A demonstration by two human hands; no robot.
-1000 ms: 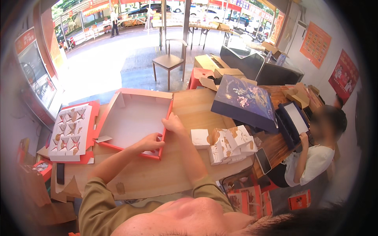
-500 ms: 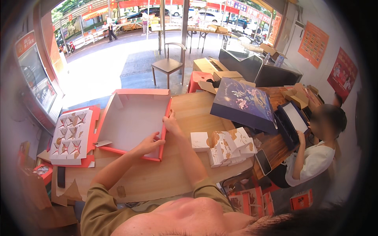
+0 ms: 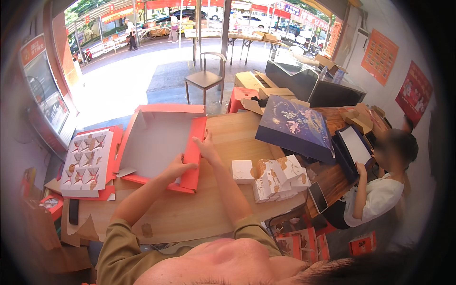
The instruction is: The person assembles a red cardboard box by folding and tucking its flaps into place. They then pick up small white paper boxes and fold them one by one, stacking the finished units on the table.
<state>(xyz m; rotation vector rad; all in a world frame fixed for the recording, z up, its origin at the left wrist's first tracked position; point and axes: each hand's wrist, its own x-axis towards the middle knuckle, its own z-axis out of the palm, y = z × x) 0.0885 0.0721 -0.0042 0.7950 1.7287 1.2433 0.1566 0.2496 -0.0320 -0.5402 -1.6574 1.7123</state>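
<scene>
A shallow red cardboard box (image 3: 159, 137) with a pale inside lies before me on the wooden table. Its right side panel (image 3: 192, 154) forms a broad red strip under both hands. My left hand (image 3: 176, 168) is closed on this panel near its front corner, thumb across the red face and fingers toward the inside. Farther back along the same panel, my right hand (image 3: 206, 148) grips with the thumb over the top and the fingers at the outer side. A small pale flap (image 3: 126, 172) sticks out at the box's front left corner.
A white insert (image 3: 85, 164) with several cut-outs lies on red card at left, near a black phone-like object (image 3: 73, 211). Small white-and-gold boxes (image 3: 278, 178) are piled at right. Beyond stands a large blue box (image 3: 295, 126); a co-worker (image 3: 380, 190) handles a dark box (image 3: 354, 149).
The box's right side panel has turned so that more of its red face shows. My left hand has shifted slightly, its thumb now across the panel; my right hand has moved slightly inward.
</scene>
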